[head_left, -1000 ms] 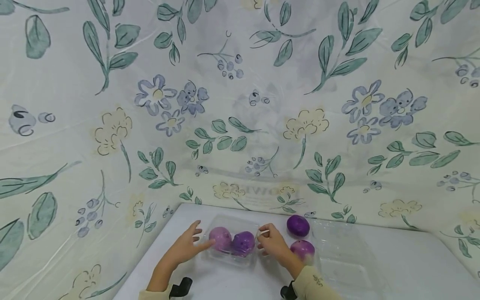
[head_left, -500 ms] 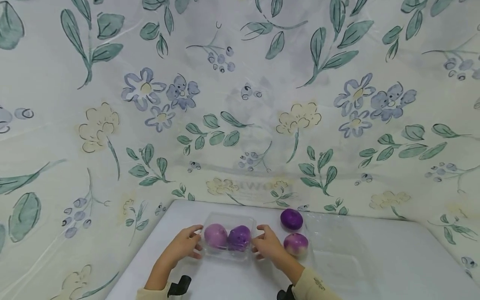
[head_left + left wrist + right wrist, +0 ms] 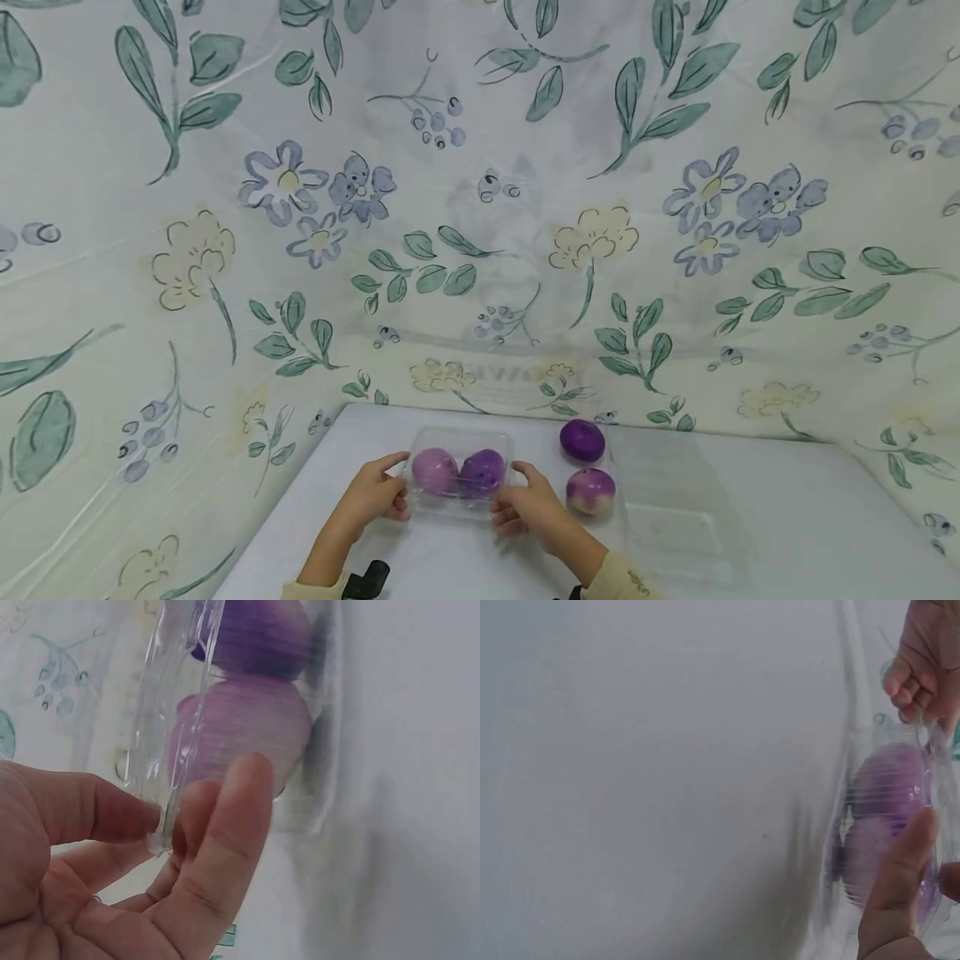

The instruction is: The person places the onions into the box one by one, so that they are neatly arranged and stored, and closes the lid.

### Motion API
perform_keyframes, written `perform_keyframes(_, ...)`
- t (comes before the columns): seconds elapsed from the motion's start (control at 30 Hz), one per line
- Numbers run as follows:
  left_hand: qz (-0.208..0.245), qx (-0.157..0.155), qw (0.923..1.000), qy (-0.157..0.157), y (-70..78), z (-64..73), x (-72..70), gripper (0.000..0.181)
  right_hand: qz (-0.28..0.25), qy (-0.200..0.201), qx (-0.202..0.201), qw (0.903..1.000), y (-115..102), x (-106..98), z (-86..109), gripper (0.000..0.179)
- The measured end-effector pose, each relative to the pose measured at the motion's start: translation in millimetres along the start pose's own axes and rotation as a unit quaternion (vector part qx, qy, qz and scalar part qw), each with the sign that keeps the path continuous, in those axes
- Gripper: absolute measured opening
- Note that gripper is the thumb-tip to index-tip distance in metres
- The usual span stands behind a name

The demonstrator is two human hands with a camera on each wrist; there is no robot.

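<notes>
A clear plastic box [image 3: 465,438] sits on the white table, holding two round, turnip-like vegetables side by side: a pink-purple one [image 3: 434,472] and a darker purple one [image 3: 482,473]. My left hand [image 3: 378,493] pinches the box's left rim; in the left wrist view the thumb [image 3: 112,810] is on one side of the rim and fingers are on the other. At the right end, my right hand [image 3: 531,510] grips the rim between thumb and fingers. The right wrist view shows one of its digits [image 3: 901,874] along the box wall. Whether the lid is fully fastened cannot be seen.
Right of my right hand lie two loose turnip-like vegetables, a dark purple one [image 3: 582,441] and a purple-and-white one [image 3: 590,492]. Beside them is another clear plastic container [image 3: 675,537]. A flower-patterned sheet [image 3: 480,275] rises behind the table [image 3: 795,517].
My left hand has come from beside the box to pinch its left rim. My right hand has shifted slightly down and closed on the right rim. The loose vegetables have stayed put.
</notes>
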State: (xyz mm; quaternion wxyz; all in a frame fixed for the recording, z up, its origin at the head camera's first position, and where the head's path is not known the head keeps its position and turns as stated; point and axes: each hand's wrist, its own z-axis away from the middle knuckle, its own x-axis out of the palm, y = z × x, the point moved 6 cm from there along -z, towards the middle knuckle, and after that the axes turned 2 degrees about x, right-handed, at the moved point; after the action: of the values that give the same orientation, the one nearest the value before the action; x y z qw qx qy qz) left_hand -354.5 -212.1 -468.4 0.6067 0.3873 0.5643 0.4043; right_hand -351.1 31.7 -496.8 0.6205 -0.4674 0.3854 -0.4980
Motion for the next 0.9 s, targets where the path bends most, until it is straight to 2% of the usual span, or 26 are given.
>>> perform_keyframes(0.17, 0.011, 0.003, 0.9999, 0.002, -1.1, -2.4, 1.6, 0.052, -0.035, -0.010, -0.014, 0.9992, 0.4, -0.8, -4.2, 0.090)
perform_keyframes(0.33, 0.026, 0.006, 0.9996, -0.006, -2.7, -2.3, 3.1, 0.054, -0.042, -0.008, -0.013, 0.9990, 2.2, -0.4, -6.3, 0.089)
perform_keyframes(0.5, 0.026, 0.008, 0.9996, -0.001, -1.2, -2.1, 2.1, 0.056, -0.048, -0.010, -0.019, 0.9986, 1.1, -0.1, -7.6, 0.088)
perform_keyframes(0.7, 0.026, 0.013, 0.9995, 0.015, -2.7, -3.7, 1.3, 0.056, -0.050, -0.014, -0.027, 0.9983, 1.6, -0.5, -9.9, 0.086)
perform_keyframes(0.9, 0.049, -0.002, 0.9981, 0.038, -7.5, -5.5, 1.1, 0.051, -0.059, -0.013, -0.025, 0.9979, 3.4, -3.2, -12.7, 0.087)
